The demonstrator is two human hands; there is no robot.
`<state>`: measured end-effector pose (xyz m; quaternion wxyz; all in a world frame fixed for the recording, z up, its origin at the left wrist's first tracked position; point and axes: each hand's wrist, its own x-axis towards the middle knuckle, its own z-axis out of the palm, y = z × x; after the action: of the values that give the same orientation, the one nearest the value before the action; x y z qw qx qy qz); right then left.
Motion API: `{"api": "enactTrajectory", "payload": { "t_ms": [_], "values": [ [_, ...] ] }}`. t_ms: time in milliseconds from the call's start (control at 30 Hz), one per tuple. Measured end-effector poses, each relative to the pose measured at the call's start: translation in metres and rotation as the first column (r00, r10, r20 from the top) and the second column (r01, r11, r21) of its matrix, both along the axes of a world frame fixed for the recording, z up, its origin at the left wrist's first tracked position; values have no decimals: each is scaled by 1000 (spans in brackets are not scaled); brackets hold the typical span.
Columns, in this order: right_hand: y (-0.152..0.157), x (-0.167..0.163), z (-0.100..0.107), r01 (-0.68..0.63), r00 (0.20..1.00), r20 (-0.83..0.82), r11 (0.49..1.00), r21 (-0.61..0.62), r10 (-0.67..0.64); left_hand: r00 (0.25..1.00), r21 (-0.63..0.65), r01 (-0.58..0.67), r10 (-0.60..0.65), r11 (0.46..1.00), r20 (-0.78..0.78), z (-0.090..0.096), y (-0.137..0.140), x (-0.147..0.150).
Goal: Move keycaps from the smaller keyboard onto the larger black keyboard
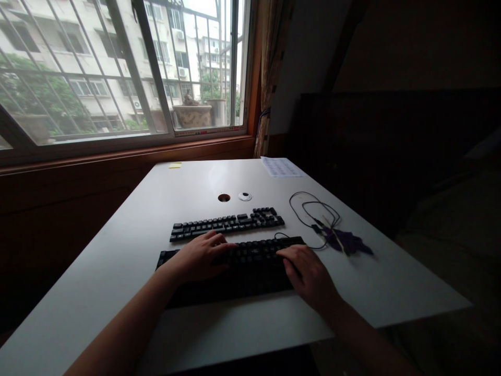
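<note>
A black keyboard lies on the white table, with much of its left and front in shadow or behind my hands. My left hand rests over its left half, index finger and thumb stretched out and apart on the keys. At the right end is my right hand, its index fingertip on the keys and the thumb apart, lower down. Neither hand visibly lifts anything. Just beyond the keyboard, black keycaps lie in rows with an uneven outline, like a keyboard layout.
To the right, a looped black cable runs beside a purple cloth with a thin stick on it. Farther back are a round hole, a white round cover, a printed sheet and a yellow note. A barred window stands behind.
</note>
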<state>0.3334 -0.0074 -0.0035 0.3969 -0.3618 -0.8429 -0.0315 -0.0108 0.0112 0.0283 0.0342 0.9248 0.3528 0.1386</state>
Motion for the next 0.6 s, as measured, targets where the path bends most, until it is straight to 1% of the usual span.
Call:
{"api": "enactTrajectory", "payload": {
  "t_ms": [100,267,600],
  "values": [
    [0,1,1,12,1000,-4,999,-31,-12,1000,0,0,0,1000,6,0,0,0],
    [-1,0,1,37,999,-6,999,14,-36,1000,11,8,-8,1000,14,0,0,0],
    [-1,-1,1,39,999,20,998,47,-40,1000,-1,-3,3,1000,3,-2,1,0]
  ]
}}
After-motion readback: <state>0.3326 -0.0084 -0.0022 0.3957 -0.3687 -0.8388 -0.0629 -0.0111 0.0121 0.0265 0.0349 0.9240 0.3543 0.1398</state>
